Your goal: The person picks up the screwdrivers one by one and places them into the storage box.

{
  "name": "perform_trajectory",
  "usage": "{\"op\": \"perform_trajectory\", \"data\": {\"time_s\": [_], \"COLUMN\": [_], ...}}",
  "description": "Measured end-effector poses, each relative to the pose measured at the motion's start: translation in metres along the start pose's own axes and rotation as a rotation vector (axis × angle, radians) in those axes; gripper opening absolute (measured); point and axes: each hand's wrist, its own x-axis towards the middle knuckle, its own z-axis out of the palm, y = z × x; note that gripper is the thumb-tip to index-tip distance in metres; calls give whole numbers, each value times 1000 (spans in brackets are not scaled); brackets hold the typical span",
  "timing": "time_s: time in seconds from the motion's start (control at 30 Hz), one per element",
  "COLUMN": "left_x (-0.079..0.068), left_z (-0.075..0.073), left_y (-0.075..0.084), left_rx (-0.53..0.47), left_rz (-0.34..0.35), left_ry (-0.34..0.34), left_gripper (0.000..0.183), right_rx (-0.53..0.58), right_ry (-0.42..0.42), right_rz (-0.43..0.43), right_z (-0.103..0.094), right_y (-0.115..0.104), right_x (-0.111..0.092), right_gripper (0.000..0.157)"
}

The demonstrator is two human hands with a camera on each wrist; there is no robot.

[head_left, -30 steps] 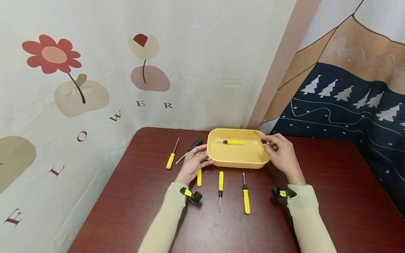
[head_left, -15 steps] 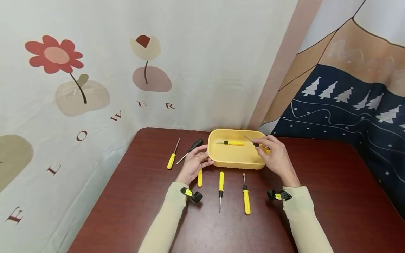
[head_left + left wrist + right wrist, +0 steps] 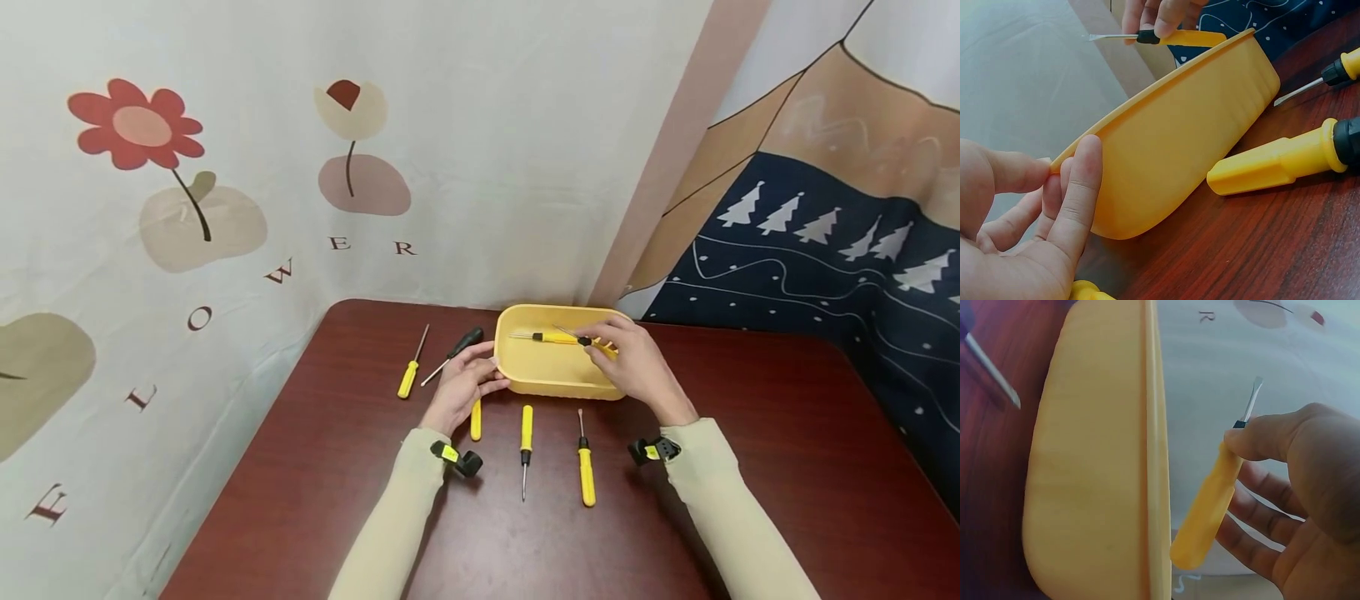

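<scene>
My left hand (image 3: pixel 459 392) pinches the left rim of a yellow plastic tray (image 3: pixel 562 390), thumb and fingers on either side of the edge. Over the tray, my right hand (image 3: pixel 633 358) holds a flathead screwdriver (image 3: pixel 1207 506) by the black collar of its yellow handle. The held screwdriver's metal tip points left in the head view, and its handle slants down towards the rim in the right wrist view. Inside the tray lies another yellow-handled screwdriver (image 3: pixel 553 337), partly overlapped by the held one.
In front of the tray, two yellow screwdrivers (image 3: pixel 527 429) (image 3: pixel 587 479) lie on the dark red table (image 3: pixel 360 500). A third yellow handle (image 3: pixel 476 423) shows beside the left hand. Further left are a yellow screwdriver (image 3: pixel 408 379) and a black-handled one (image 3: pixel 467 340). Printed curtains (image 3: pixel 487 167) hang behind.
My right hand has moved left with the screwdriver, from the tray's right end to over its middle. My left hand stays on the rim.
</scene>
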Motion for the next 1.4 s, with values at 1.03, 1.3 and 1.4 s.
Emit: {"op": "perform_trajectory", "data": {"time_s": [1.03,1.3,1.4], "left_x": [-3,-4,-4], "left_z": [0,1,1], "left_y": [3,4,3], "left_rx": [-6,-11,-9], "left_rz": [-11,-12,-10], "left_ry": [9,13,8], "left_gripper": [44,44,44], "right_rx": [-188,-228,-236], "right_ry": [-481,-588,-617], "right_rz": [-149,-245,-274], "right_z": [-7,2,5], "right_y": [-8,-9,-9], "right_x": [66,80,85], "right_gripper": [23,21,21]}}
